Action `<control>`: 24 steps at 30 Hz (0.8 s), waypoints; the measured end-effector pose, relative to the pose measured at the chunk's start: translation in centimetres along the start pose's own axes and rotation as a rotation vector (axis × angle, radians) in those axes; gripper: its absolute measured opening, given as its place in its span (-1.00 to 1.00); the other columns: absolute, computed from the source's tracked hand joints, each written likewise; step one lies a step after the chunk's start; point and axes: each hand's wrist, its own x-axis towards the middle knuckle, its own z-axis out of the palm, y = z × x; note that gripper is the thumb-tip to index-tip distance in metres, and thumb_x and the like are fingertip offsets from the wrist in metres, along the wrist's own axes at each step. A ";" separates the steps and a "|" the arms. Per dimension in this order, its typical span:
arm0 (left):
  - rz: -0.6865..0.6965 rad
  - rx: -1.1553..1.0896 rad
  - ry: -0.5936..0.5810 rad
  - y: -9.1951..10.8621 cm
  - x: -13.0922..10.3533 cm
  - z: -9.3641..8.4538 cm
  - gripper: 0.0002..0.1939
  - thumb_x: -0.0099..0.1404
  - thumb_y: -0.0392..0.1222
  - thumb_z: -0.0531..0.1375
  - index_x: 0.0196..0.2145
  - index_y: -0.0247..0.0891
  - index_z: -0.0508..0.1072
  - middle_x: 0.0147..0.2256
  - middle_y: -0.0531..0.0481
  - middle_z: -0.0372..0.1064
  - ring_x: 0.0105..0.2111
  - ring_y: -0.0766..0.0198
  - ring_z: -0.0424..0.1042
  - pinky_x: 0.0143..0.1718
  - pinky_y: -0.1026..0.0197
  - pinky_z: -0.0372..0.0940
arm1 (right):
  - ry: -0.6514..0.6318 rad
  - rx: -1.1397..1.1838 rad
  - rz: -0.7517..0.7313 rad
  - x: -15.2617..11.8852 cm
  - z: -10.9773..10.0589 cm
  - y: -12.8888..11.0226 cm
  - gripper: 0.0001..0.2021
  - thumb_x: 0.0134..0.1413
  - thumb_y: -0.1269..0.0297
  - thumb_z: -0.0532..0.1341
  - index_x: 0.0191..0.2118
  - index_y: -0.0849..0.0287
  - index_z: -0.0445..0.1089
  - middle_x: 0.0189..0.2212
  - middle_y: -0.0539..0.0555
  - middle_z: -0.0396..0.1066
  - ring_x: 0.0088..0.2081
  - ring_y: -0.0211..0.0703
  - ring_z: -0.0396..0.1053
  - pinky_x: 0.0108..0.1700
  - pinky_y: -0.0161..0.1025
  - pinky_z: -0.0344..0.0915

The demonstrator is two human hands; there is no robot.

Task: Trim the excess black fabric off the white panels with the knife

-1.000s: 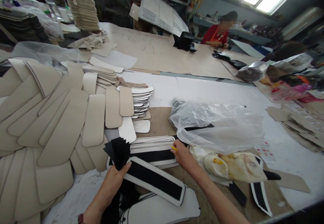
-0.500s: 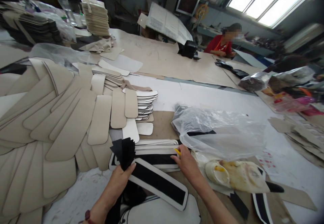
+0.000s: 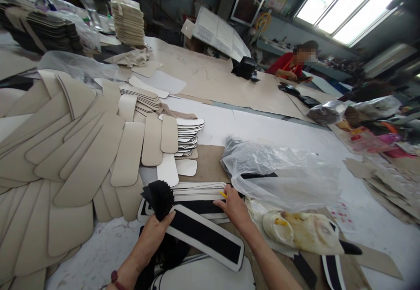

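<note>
gap between hands (image 3: 153, 234), bordered panel (image 3: 207, 236) slanting across, plastic bag (image 3: 285, 172) to right

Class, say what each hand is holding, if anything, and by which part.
Left hand: a bunch of black strips, by its lower end, and a white-edged panel, by its left end. Right hand: a yellow object, held part hidden.

The held panel (image 3: 207, 236) is white-edged with a solid black centre.
</note>
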 end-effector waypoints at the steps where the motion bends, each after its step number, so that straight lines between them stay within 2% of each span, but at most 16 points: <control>1: 0.000 0.001 0.015 0.1 0.0 0.0 -0.52 0.06 0.05 0.17 -0.15 -0.35 0.44 -0.15 -0.17 0.42 -0.08 0.00 0.34 0.01 0.02 0.17 | -0.007 0.027 -0.002 0.1 0.0 0.2 -0.73 -0.10 0.19 0.22 -0.29 0.13 0.16 -0.34 0.05 0.32 -0.30 -0.11 0.32 -0.31 -0.28 0.14; 5: -0.014 0.006 0.020 0.2 0.0 0.0 -0.50 0.05 0.06 0.18 -0.15 -0.37 0.44 -0.20 -0.19 0.44 -0.12 -0.02 0.37 -0.03 0.01 0.21 | -0.050 0.109 0.009 0.6 0.0 0.3 -0.71 -0.13 0.11 0.22 -0.33 0.13 0.15 -0.38 0.02 0.31 -0.32 -0.14 0.31 -0.32 -0.29 0.13; 9: -0.013 0.026 -0.015 -0.5 0.5 -0.1 -0.50 0.07 0.08 0.15 -0.15 -0.38 0.44 -0.19 -0.18 0.44 -0.12 0.00 0.37 -0.06 0.04 0.23 | -0.045 0.030 0.083 0.8 0.1 -0.4 -0.61 -0.14 -0.04 0.19 -0.29 0.13 0.16 -0.35 0.06 0.31 -0.30 -0.07 0.31 -0.34 -0.27 0.12; 14: -0.008 0.059 0.005 -1.3 0.9 -0.2 -0.50 0.06 0.08 0.15 -0.18 -0.39 0.45 -0.22 -0.17 0.46 -0.15 -0.01 0.38 -0.11 0.05 0.27 | -0.077 -0.064 0.120 1.0 0.4 -0.9 -0.58 -0.09 -0.04 0.16 -0.20 0.15 0.17 -0.30 0.12 0.32 -0.26 -0.03 0.32 -0.32 -0.25 0.11; 18: 0.018 0.105 0.037 -1.2 0.9 -0.1 -0.53 0.10 0.05 0.13 -0.13 -0.34 0.43 -0.15 -0.12 0.43 -0.07 0.04 0.33 -0.02 0.09 0.19 | -0.073 -0.074 0.106 1.0 0.7 -0.5 -0.58 -0.06 -0.03 0.14 -0.16 0.16 0.16 -0.28 0.14 0.32 -0.24 -0.01 0.32 -0.30 -0.24 0.11; 24: 0.004 0.118 0.031 -1.1 1.1 0.0 -0.54 0.11 0.04 0.12 -0.15 -0.37 0.43 -0.13 -0.15 0.41 -0.05 0.02 0.32 0.01 0.07 0.16 | -0.084 -0.001 0.069 1.1 0.6 -0.1 -0.71 0.01 0.02 0.08 -0.28 0.15 0.17 -0.33 0.09 0.32 -0.27 -0.09 0.31 -0.31 -0.28 0.11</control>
